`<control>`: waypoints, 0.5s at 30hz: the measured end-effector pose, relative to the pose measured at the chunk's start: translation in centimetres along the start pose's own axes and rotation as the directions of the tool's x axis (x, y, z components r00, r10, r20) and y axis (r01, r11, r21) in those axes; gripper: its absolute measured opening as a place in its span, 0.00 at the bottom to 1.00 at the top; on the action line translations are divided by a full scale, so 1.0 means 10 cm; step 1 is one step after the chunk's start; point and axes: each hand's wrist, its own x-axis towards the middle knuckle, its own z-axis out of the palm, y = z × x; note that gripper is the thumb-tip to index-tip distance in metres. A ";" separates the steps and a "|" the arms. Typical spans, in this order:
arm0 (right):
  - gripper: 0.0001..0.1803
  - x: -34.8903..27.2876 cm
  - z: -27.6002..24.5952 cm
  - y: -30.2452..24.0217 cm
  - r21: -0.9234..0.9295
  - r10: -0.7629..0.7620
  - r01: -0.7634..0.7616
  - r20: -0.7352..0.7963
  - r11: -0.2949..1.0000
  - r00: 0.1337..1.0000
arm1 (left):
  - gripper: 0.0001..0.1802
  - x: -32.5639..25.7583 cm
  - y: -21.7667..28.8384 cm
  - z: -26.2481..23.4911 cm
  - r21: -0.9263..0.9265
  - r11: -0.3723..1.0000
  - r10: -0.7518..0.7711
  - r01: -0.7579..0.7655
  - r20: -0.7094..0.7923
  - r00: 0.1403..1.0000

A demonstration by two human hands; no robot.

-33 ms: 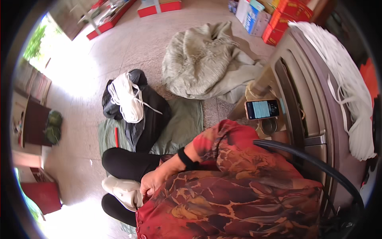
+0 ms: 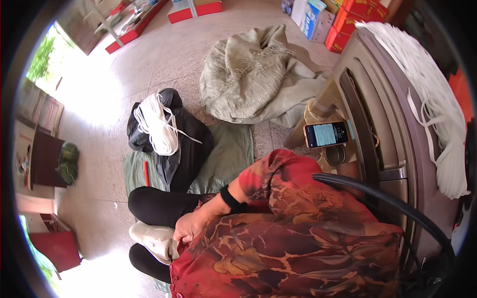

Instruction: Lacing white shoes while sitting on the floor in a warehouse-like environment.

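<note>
I see the R hand (image 2: pixel 187 226) of the person, w/ a black wristband (image 2: pixel 232 199), placed low by the edge of the red-brown patterned shirt (image 2: pixel 298 243). Its fingers seem curled inward, but the tips are hidden, so how far it is closed, & on what, I cannot tell. Just beside it is the cream-coloured item (image 2: pixel 151 241), b/w the two black-clothed legs (image 2: pixel 164 204); its exact kind is unclear to me. L hand is out of sight, so its grip I can't tell.

A white cord bundle (image 2: pixel 156 124) lies on the black bag (image 2: pixel 191 144), which rests on a green sheet (image 2: pixel 233 149), w/ a red stick (image 2: pixel 146 173) near. Grey-beige cloth (image 2: pixel 253 74) is heaped just beyond. The phone (image 2: pixel 325 134) has its screen lit.
</note>
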 end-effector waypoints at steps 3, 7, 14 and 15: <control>0.10 -0.06 -0.13 -0.15 -0.492 0.122 -0.132 -0.052 0.861 0.991 | 0.14 0.04 0.01 -0.13 0.048 0.999 -0.013 0.013 0.006 1.000; 0.10 0.01 -0.07 0.23 -0.711 -0.062 0.064 0.028 0.700 0.998 | 0.14 0.07 0.05 -0.12 0.049 0.998 -0.037 0.036 0.010 0.999; 0.08 0.26 0.26 0.66 -0.756 -0.130 0.126 0.055 0.642 0.990 | 0.13 0.04 0.02 -0.07 0.014 0.995 -0.097 0.097 0.002 0.995; 0.08 0.25 0.25 0.64 -0.761 -0.155 0.142 0.056 0.634 0.986 | 0.13 0.05 0.01 -0.07 0.008 0.995 -0.103 0.103 0.001 0.995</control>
